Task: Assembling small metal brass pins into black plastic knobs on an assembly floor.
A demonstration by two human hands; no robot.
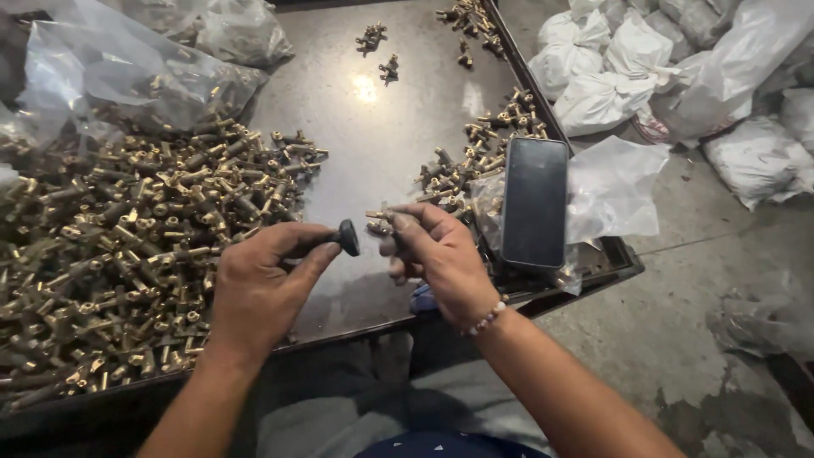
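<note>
Hands meet over the counter (373, 127): left hand (259, 284) fingers pinch a black knob (348, 237), right hand (441, 259) fingers grip a brass part (379, 216), probably fitting them together.

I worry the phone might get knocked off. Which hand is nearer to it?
Right. The right hand, holding a small brass fitting, is just beside the dark phone. The left hand, gripping a black knob, is farther away, nearer the brass pile.

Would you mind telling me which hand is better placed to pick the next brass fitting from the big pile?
Left, probably. The left hand hovers right beside the big pile of brass fittings, though it holds a black tool. The right hand already grips a brass fitting.
</note>
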